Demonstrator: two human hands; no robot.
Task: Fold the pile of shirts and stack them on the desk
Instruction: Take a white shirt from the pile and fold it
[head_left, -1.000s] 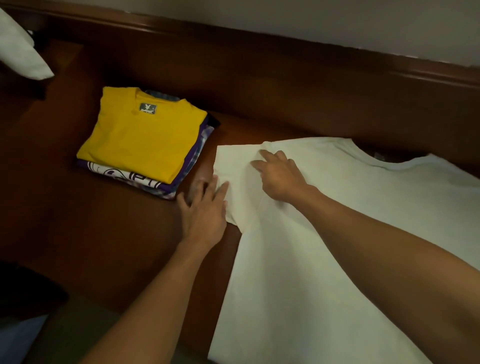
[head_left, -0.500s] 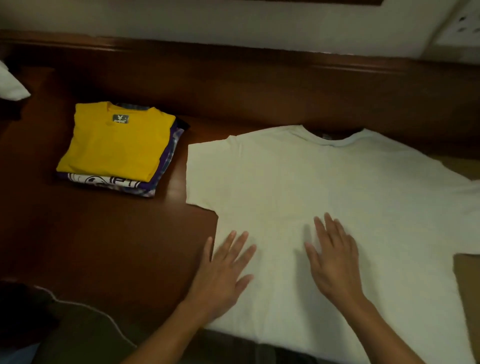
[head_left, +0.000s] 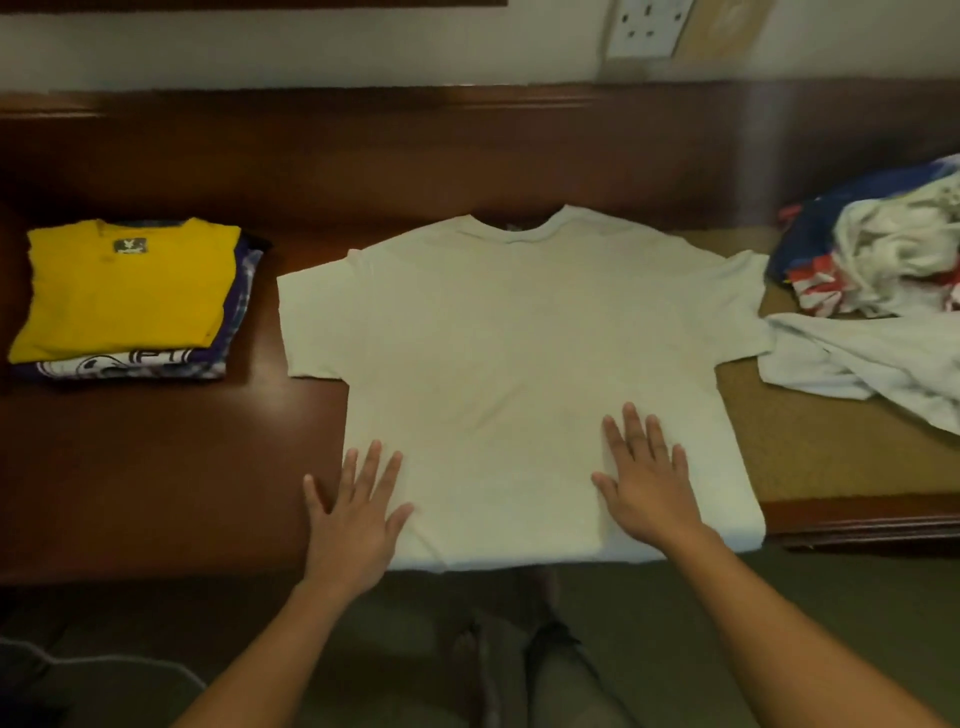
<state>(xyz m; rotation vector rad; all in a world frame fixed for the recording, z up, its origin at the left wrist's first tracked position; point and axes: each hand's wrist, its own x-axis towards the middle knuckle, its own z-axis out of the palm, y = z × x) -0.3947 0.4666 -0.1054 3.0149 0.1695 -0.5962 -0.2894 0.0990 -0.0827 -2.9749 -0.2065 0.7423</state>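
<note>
Pale cream T-shirt (head_left: 519, 364), soft matte knit with few creases, spread flat and face-down or face-up (cannot tell which) at the middle of the desk (head_left: 156, 467). Dark reddish wood, smooth and faintly glossy, with a raised back rail along the far side. Collar toward the far rail, hem at the near edge, long axis running far to near, short sleeves stretched out left and right. Left hand (head_left: 353, 519) palm down, fingers straight and fanned, resting at the shirt's lower left edge, thumb on the cloth, little finger out over bare wood. Right hand (head_left: 649, 493) likewise flat and spread, fingers straight, pressed on the lower right of the shirt, gripping nothing. Both forearms reaching in from the near side. Far left, well apart from the spread shirt, a neat rectangular folded stack (head_left: 171, 364) with a yellow shirt (head_left: 119, 280) on top, small dark label at its collar, purple and printed layers beneath. Far right, a loose pile (head_left: 883, 260) of crumpled white, blue and red cloth, just beside the right sleeve, lying on a tan textured pad (head_left: 810, 457). White wall socket (head_left: 649, 26) above the rail.
</note>
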